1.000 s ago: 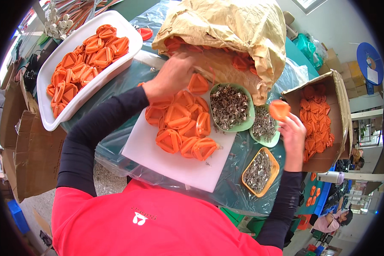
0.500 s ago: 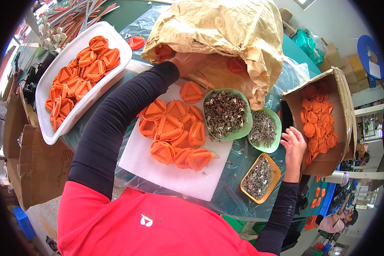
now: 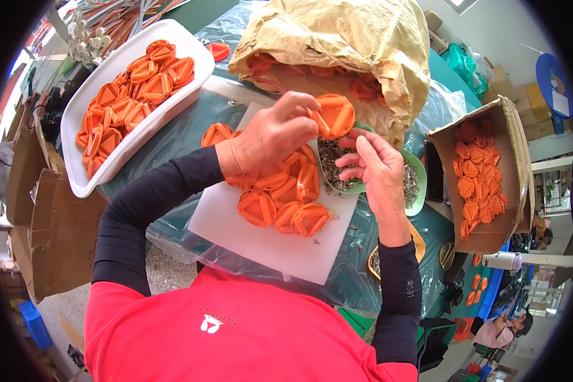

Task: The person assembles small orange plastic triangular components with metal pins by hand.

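Note:
My left hand (image 3: 275,135) pinches the edge of a round orange plastic part (image 3: 335,117) with a raised triangular middle, holding it up in front of the paper bag. Close to the part's right side is my right hand (image 3: 381,170), its fingers apart and slightly bent; nothing shows in them. Below my hands, several similar orange parts (image 3: 258,207) lie heaped on a white foam sheet (image 3: 248,245). A green bowl (image 3: 353,188) of small metal pieces is partly hidden behind my right hand. More orange parts (image 3: 363,89) show inside the crumpled tan paper bag (image 3: 337,38).
At the left stands a white tub (image 3: 200,63) of orange parts. A cardboard box (image 3: 516,140) of the same parts is at the right. A second green bowl (image 3: 419,204) and a yellow tray (image 3: 419,243) hold small pieces. A co-worker (image 3: 500,331) sits far right.
My left hand has come out of the paper bag with an orange part and moved down to the right. My right hand has moved left and up, from beside the bowls to the part.

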The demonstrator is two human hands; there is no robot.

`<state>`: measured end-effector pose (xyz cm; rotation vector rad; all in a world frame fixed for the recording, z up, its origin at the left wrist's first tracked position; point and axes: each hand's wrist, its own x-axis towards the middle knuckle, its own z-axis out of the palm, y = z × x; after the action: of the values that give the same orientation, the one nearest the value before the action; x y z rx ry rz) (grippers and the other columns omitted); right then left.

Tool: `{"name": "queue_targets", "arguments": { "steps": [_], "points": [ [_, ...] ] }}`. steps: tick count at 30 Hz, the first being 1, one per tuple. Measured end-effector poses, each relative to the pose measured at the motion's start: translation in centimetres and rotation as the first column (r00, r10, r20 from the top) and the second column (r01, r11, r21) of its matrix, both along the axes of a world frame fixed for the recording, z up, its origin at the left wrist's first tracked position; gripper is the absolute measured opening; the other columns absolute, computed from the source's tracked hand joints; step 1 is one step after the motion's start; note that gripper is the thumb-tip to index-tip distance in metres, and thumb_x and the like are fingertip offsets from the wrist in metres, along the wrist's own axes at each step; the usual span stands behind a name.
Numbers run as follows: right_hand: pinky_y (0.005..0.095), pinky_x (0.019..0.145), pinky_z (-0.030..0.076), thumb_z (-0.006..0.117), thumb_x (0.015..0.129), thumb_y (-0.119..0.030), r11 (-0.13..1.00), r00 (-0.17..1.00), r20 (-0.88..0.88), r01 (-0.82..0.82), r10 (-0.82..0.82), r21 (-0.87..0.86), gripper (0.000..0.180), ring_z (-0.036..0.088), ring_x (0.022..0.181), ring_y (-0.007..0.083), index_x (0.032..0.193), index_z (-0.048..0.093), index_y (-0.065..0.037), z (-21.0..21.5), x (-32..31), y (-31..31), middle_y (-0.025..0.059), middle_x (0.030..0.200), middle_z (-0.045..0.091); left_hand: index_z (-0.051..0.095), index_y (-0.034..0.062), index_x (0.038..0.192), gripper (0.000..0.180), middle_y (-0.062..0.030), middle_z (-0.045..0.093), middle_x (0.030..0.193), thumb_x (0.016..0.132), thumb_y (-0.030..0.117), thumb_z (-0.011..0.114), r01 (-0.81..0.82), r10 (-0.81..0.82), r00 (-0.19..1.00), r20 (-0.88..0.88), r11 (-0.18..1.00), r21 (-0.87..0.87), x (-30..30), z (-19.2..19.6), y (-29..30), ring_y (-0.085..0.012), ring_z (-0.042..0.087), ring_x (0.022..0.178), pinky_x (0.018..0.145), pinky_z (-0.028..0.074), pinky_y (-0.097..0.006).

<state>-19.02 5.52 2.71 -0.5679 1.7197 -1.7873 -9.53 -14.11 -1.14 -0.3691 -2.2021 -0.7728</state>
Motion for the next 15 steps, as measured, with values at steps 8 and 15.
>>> {"name": "queue_targets", "arguments": {
  "steps": [8,15],
  "points": [
    [0.0246,0.052,0.053,0.049,0.093,-0.013,0.992,0.998,0.027,-0.055,0.058,-0.115,0.023,0.064,0.066,0.0156,0.107,0.055,0.005,0.7,1.6,-0.7,0.0116,0.088,0.064,0.053,0.003,0.09,0.021,-0.0164,0.038,0.124,0.072,0.0,0.063,0.051,-0.052,0.999,-0.003,0.98,-0.192,2.6,0.8,0.2,-0.029,0.057,0.095,0.076,0.054,-0.033],
    [0.0239,0.051,0.054,0.053,0.09,-0.008,0.996,1.0,0.018,-0.013,0.015,-0.093,0.018,0.064,0.063,0.0147,0.1,0.057,0.006,0.8,1.8,-0.2,0.0113,0.082,0.064,0.057,0.0043,0.095,0.025,-0.0192,0.037,0.126,0.074,-0.007,0.064,0.092,-0.094,0.995,-0.01,0.985,-0.145,2.5,0.2,0.9,-0.0255,0.056,0.098,0.076,0.053,-0.03]
  ]
}}
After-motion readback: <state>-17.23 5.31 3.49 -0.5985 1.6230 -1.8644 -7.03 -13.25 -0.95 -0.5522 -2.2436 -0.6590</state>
